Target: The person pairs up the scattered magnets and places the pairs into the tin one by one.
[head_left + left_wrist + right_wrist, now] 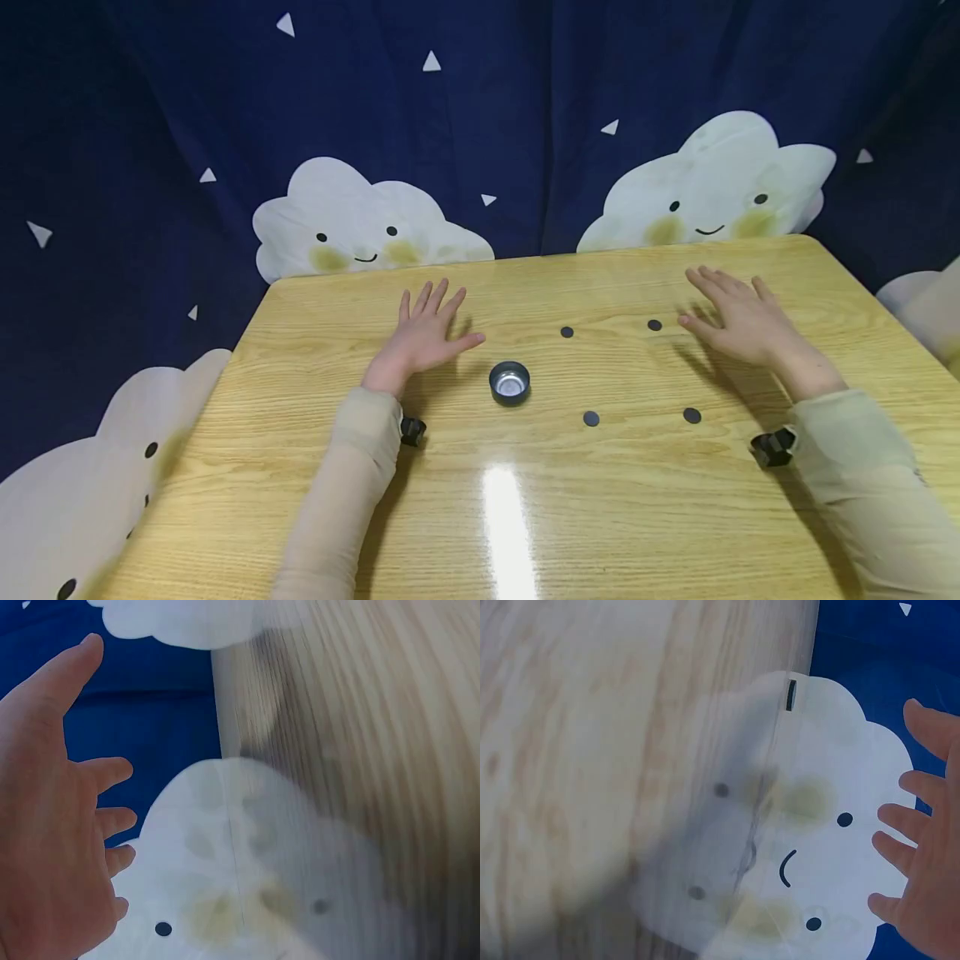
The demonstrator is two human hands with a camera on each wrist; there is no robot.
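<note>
A small round dark cup (509, 384) with a shiny metal inside stands upright on the wooden table, mouth up. My left hand (426, 340) is to its left, fingers spread and holding nothing; in the left wrist view that hand (56, 817) also has its fingers extended. Four-cornered on the table to the right of the cup lie flat dark discs: a back left disc (567, 332), a back right disc (655, 325), a front left disc (591, 418) and a front right disc (692, 415). Beyond them, my right hand (742, 321) hovers with nothing in it; the right wrist view shows this hand (930, 840) too.
The wooden table (315, 500) ends at a dark blue curtain (510, 100) printed with smiling clouds and white triangles. Each wrist carries a small black device, the left device (412, 431) and the right device (773, 447). A bright reflection crosses the tabletop near the front.
</note>
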